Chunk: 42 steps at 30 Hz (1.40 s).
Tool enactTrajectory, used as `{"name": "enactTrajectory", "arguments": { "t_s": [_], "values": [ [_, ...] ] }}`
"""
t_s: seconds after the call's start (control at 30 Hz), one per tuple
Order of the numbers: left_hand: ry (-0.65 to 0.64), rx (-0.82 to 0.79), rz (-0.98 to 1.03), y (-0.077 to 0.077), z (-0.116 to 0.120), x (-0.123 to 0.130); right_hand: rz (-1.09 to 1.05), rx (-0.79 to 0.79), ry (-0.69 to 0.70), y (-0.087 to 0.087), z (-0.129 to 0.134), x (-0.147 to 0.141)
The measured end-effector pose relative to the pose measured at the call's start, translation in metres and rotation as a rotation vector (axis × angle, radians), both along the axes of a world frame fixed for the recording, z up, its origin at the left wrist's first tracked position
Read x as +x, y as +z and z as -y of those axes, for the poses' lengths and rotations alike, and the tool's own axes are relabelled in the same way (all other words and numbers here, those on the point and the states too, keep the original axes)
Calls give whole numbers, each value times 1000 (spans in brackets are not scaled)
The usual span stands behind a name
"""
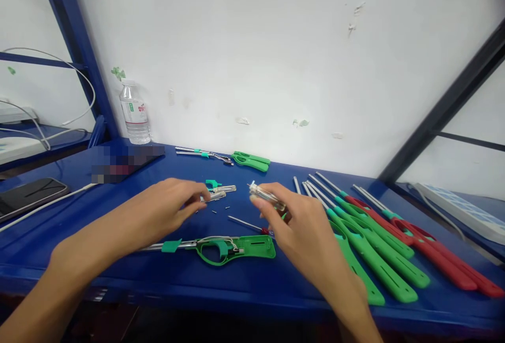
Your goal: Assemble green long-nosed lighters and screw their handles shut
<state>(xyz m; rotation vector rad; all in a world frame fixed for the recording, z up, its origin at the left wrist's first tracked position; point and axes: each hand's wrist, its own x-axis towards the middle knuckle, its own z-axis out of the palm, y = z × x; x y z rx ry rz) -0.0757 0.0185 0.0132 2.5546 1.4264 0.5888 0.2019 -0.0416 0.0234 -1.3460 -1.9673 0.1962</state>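
Note:
My right hand (282, 211) grips a small clear fuel tank (268, 195) with a metal tip, held above the table. My left hand (189, 201) is raised at the left, thumb and forefinger close together; whatever may be between them is too small to make out. Just beyond its fingertips lie more clear tanks (226, 189) and a teal trigger piece (213, 183). An opened green lighter shell (256, 246) with wires and a metal tube rests near the front edge. A screwdriver (246, 223) lies between the hands, its handle partly hidden by my right hand.
Several green lighters (389, 266) and red lighters (445, 259) lie at the right. Metal tubes (197, 152) and green shells (250, 160) are near the wall. A water bottle (134, 114), a phone (29, 198) and a white cable (51, 207) occupy the left. Tiny screws (214, 211) lie mid-table.

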Motion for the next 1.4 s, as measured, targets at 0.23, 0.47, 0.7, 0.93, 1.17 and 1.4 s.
{"name": "enactTrajectory", "arguments": {
  "t_s": [0.23, 0.47, 0.7, 0.93, 1.17, 1.4],
  "values": [
    [85, -173, -152, -18, -20, -9, -61, 15, -82, 5, 1, 17],
    [89, -180, -157, -17, -23, -3, -71, 51, -101, 3, -2, 21],
    [126, -114, -109, -22, -23, -22, -76, 75, -112, 1, -3, 24],
    [74, -173, -106, -32, -34, -24, -55, 81, -122, 0, -5, 24],
    [89, -159, -163, -25, -29, -12, -40, 90, -126, 2, -5, 28],
    [111, -133, -204, -16, -17, 0, -47, 130, -114, 2, -7, 29]
  ]
}}
